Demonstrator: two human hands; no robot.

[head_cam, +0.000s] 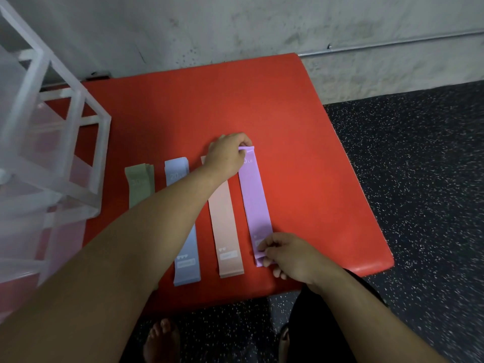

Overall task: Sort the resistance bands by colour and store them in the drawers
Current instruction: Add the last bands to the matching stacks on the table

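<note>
Your left hand [227,153] pinches the far end of the purple band [255,197] and your right hand [290,255] pinches its near end, while the band lies flat on the red desk [209,100] beside the pink pile [222,221]. Lift unevenly and the limp strip may sag or slip from one pinch. Your left forearm crosses the blue pile [187,263] and green pile [138,184], and could drag them askew.

Green [139,185], blue [185,258], pink [225,231], purple bands [255,200], parallel on bench
</note>
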